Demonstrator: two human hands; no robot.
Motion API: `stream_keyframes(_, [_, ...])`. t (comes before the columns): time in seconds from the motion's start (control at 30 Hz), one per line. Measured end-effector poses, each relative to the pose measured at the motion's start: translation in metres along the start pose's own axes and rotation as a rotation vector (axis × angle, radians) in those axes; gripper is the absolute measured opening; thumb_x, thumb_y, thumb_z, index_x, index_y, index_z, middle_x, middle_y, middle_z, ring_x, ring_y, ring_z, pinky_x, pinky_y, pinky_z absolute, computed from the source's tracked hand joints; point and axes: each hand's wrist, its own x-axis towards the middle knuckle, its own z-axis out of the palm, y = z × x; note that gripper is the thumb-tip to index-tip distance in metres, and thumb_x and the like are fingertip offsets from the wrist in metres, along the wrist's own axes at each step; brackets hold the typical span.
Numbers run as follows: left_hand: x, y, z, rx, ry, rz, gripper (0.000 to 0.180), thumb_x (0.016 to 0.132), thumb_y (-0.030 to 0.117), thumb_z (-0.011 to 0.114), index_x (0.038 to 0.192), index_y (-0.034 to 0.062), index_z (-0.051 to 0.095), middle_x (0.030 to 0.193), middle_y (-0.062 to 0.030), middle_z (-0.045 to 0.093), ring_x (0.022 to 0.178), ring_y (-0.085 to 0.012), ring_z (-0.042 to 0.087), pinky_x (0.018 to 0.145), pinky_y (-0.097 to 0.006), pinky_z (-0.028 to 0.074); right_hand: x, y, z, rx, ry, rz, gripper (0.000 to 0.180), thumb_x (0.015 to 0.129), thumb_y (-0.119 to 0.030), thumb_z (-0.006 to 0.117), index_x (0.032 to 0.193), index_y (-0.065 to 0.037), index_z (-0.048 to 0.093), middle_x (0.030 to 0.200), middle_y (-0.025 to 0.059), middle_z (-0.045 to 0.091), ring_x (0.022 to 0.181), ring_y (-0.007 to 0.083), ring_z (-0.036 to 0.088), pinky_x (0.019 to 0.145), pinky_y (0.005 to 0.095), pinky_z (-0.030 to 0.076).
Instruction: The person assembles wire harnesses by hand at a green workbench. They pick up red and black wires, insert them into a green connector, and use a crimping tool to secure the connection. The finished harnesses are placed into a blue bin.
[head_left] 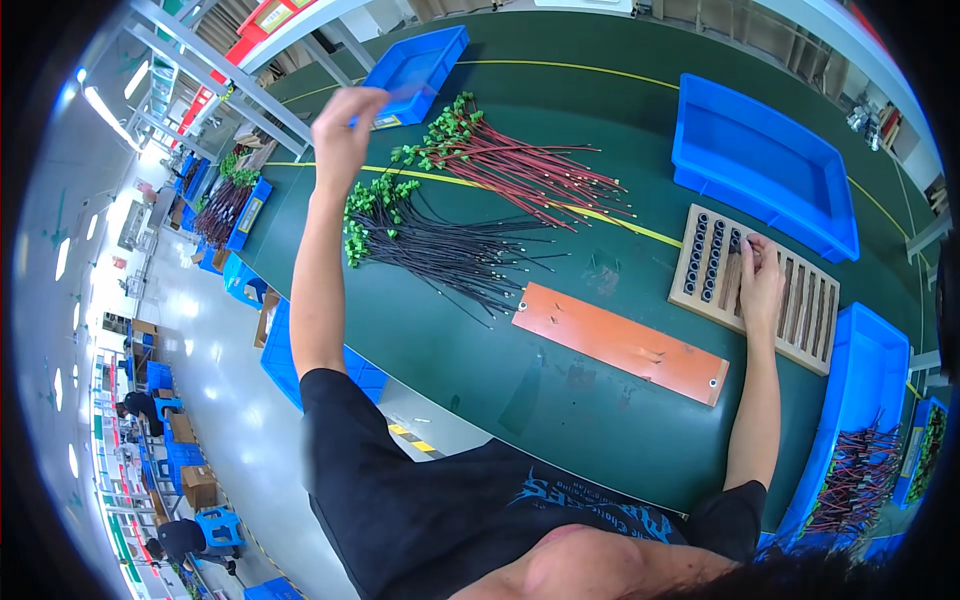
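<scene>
My left hand is raised at the upper left, beside a shallow blue tray. Its fingers are curled together; whatever they hold, if anything, is too small or blurred to make out. My right hand reaches over a slotted wooden rack, fingertips pinched at the third slot. Small black ring-shaped parts fill the two leftmost slots, and a few show at the top of the third. My fingers hide what they grip there. On the table lie a bundle of black wires and a bundle of red wires, both with green connectors.
An orange board lies in front of me, left of the rack. Behind the rack stands a large blue bin. Another blue bin at the right holds red and black wires. Metal shelf posts rise at the far left.
</scene>
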Motion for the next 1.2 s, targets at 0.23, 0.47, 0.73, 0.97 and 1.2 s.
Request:
stream_keyframes(0.23, [-0.097, -0.017, 0.055, 0.03, -0.766, -0.034, 0.021, 0.081, 0.017, 0.08, 0.097, 0.0034, 0.077, 0.092, -0.0158, 0.07, 0.09, -0.0372, 0.068, 0.082, -0.046, 0.054, 0.0, -0.003, 0.002, -0.003, 0.001, -0.102, 0.019, 0.101, -0.014, 0.066, 0.114, -0.002, 0.07, 0.104, 0.0188, 0.075, 0.093, 0.0324, 0.074, 0.082, 0.0404, 0.057])
stream_keyframes(0.47, [-0.133, -0.02, 0.08, -0.071, -0.768, -0.137, 0.019, 0.083, 0.012, 0.079, 0.097, 0.0006, 0.073, 0.09, -0.0163, 0.069, 0.088, -0.0372, 0.067, 0.081, -0.043, 0.053, 0.001, -0.001, 0.001, -0.025, -0.035, -0.069, 0.021, 0.101, -0.014, 0.065, 0.116, -0.001, 0.071, 0.109, 0.0205, 0.074, 0.096, 0.0344, 0.074, 0.084, 0.0415, 0.056])
stream_keyframes(0.73, [-0.082, -0.037, -0.01, -0.016, -0.217, -0.505, 0.018, 0.099, 0.009, 0.067, 0.112, -0.001, 0.073, 0.09, -0.0058, 0.076, 0.076, -0.0099, 0.066, 0.073, -0.027, 0.054, -0.001, -0.006, -0.005, 0.125, 0.015, 0.008, 0.025, 0.106, -0.018, 0.06, 0.12, -0.001, 0.071, 0.093, 0.0123, 0.073, 0.076, 0.0158, 0.069, 0.071, 0.0323, 0.053])
stream_keyframes(0.97, [-0.054, -0.053, -0.054, -0.068, 0.336, -0.255, 0.018, 0.102, 0.01, 0.065, 0.113, 0.0009, 0.076, 0.097, -0.0055, 0.078, 0.082, -0.012, 0.068, 0.084, -0.029, 0.055, 0.005, 0.016, -0.001, 0.43, -0.048, 0.202, 0.027, 0.107, -0.02, 0.059, 0.124, -0.001, 0.07, 0.096, 0.0065, 0.073, 0.078, 0.0079, 0.064, 0.069, 0.0242, 0.05])
stream_keyframes(1.2, [-0.021, -0.049, -0.049, -0.244, 0.462, -0.324, 0.017, 0.101, 0.007, 0.066, 0.111, -0.0033, 0.075, 0.103, -0.0105, 0.079, 0.094, -0.0142, 0.073, 0.088, -0.027, 0.054, 0.01, 0.032, 0.001, 0.547, -0.003, 0.177, 0.026, 0.106, -0.017, 0.062, 0.126, 0.0, 0.066, 0.099, 0.0062, 0.073, 0.081, 0.0088, 0.062, 0.069, 0.0236, 0.049])
